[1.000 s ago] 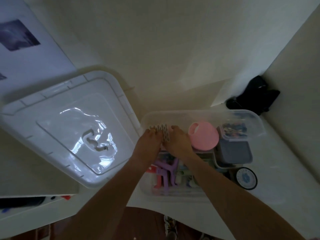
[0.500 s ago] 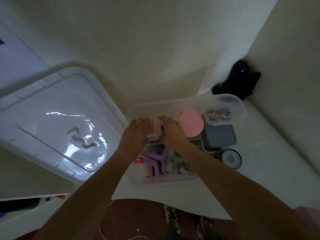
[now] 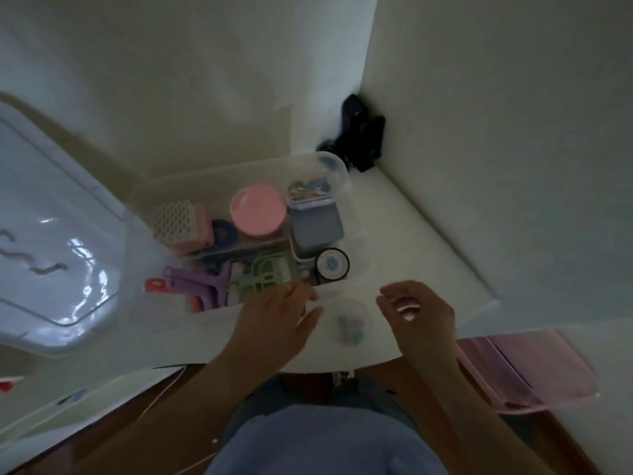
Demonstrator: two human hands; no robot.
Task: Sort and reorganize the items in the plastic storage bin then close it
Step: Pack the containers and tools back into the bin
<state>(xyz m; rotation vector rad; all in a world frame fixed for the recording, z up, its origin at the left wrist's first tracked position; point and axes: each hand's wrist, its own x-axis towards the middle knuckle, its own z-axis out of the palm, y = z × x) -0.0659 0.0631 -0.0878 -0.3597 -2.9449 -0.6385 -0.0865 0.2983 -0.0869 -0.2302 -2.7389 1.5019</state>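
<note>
While lid [image 3: 51, 234] off, bin [image 3: 144, 200] holds pink jar [image 3: 258, 210].

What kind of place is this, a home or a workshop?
Probably a home room: a white table in a wall corner, a clear storage bin of small household items, and a wooden floor below.

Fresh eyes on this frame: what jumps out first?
The round pink lid at the back of the clear storage bin, beside a honeycomb-patterned block. In front of the bin, both hands hover empty, left hand and right hand, flanking a small clear container. The bin's big lid lies off to the left.
</note>
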